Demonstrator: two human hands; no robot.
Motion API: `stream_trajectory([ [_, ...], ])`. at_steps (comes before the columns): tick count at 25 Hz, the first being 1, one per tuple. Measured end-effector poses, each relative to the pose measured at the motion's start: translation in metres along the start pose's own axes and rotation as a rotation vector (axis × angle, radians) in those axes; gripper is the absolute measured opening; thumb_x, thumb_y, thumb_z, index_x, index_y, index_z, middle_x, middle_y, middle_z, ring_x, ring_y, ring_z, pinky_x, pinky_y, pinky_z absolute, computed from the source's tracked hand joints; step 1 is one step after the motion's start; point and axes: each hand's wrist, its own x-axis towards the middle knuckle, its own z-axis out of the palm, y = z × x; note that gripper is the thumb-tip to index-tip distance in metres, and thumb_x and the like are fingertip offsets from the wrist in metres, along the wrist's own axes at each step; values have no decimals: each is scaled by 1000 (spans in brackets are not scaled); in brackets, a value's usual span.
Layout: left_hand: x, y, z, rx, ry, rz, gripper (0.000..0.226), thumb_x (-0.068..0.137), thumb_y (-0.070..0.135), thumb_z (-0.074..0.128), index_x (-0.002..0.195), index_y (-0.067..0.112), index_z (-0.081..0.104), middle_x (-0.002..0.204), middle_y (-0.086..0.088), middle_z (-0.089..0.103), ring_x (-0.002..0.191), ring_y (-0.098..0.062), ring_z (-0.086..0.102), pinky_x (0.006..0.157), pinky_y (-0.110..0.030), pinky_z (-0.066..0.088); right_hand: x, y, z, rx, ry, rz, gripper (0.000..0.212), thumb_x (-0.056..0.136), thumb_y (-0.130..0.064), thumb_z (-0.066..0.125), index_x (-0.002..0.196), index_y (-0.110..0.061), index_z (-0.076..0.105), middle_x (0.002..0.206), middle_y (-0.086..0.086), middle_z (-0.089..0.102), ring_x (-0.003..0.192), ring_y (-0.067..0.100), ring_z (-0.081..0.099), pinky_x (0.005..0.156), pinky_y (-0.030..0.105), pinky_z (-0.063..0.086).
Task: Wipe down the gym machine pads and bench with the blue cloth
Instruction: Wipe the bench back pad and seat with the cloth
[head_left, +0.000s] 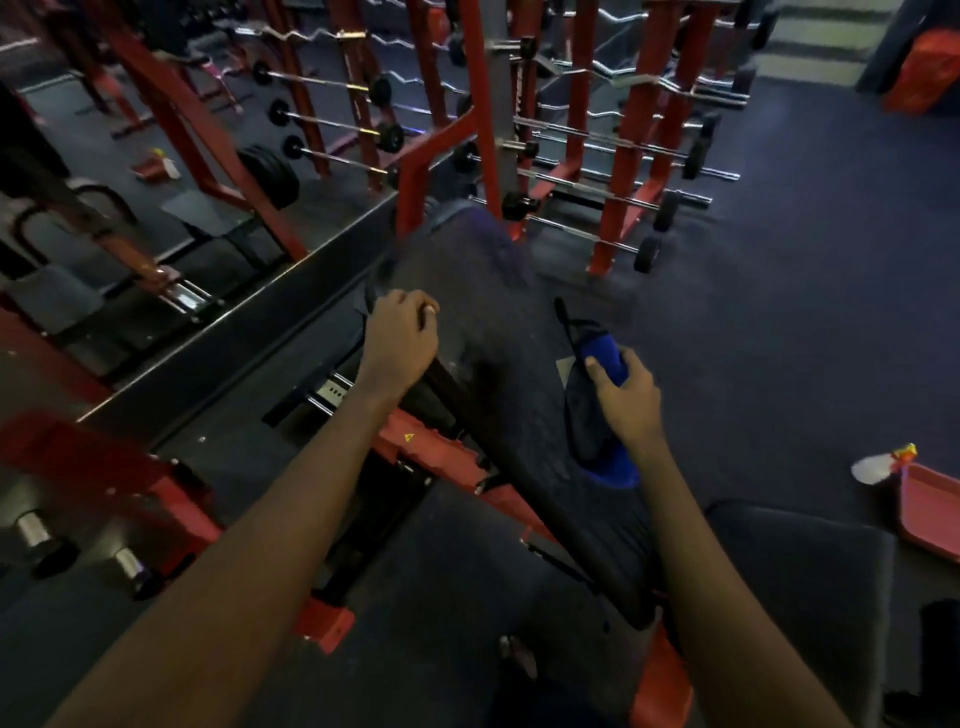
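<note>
In the head view, the left hand (400, 332) is curling its fingers over the left edge of the dark, tilted bench pad (498, 374), which is running from the centre of the frame toward the lower right. The right hand (623, 395) is gripping the blue cloth (605, 358) with closed fingers and thumb, holding it against the pad's right edge, right of centre. A red tray (930, 509) is sitting at the right edge, and a red barbell rack (623, 130) is standing across the top.
</note>
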Motion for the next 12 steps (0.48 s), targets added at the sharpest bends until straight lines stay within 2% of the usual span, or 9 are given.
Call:
stream_trajectory([
  [3, 37, -15, -14, 64, 187, -121, 20, 98, 17, 50, 115, 11, 60, 124, -14, 53, 114, -28, 48, 95, -38, 39, 36, -36, 40, 45, -27, -44, 30, 100, -44, 56, 123, -25, 58, 98, -12, 63, 98, 19, 62, 76, 30, 43],
  [5, 57, -21, -23, 42, 181, -168, 23, 101, 21, 48, 120, 12, 57, 126, -11, 52, 116, -24, 48, 95, -35, 36, 47, -61, 73, 68, -43, -129, 31, 101, -43, 54, 126, -26, 56, 107, -7, 67, 104, 20, 63, 81, 29, 44],
  [7, 85, -33, -26, -176, 42, -291, 26, 104, 30, 41, 114, 18, 62, 117, -6, 61, 111, -20, 56, 92, -33, 41, 53, -86, 114, 76, -92, -284, 40, 102, -42, 52, 138, -26, 51, 128, -1, 64, 119, 18, 58, 96, 31, 45],
  [9, 103, -40, -26, -487, -77, -465, 35, 103, 40, 38, 102, 22, 68, 109, -5, 70, 104, -21, 65, 89, -32, 49, 55, -106, 155, 25, -157, -447, 49, 102, -38, 52, 148, -24, 43, 144, 2, 53, 133, 19, 47, 111, 34, 38],
  [10, 109, -43, -25, -654, -100, -551, 39, 101, 42, 40, 99, 18, 70, 106, -8, 72, 102, -23, 68, 87, -31, 53, 56, -114, 173, -47, -158, -511, 52, 102, -38, 51, 151, -25, 39, 149, 4, 47, 138, 20, 41, 115, 37, 34],
  [12, 115, -43, -22, -901, -151, -649, 43, 103, 39, 40, 95, 11, 72, 89, -9, 76, 86, -19, 72, 71, -22, 57, 55, -125, 197, -179, -89, -540, 55, 101, -37, 49, 153, -29, 33, 157, 4, 36, 144, 21, 32, 116, 41, 28],
])
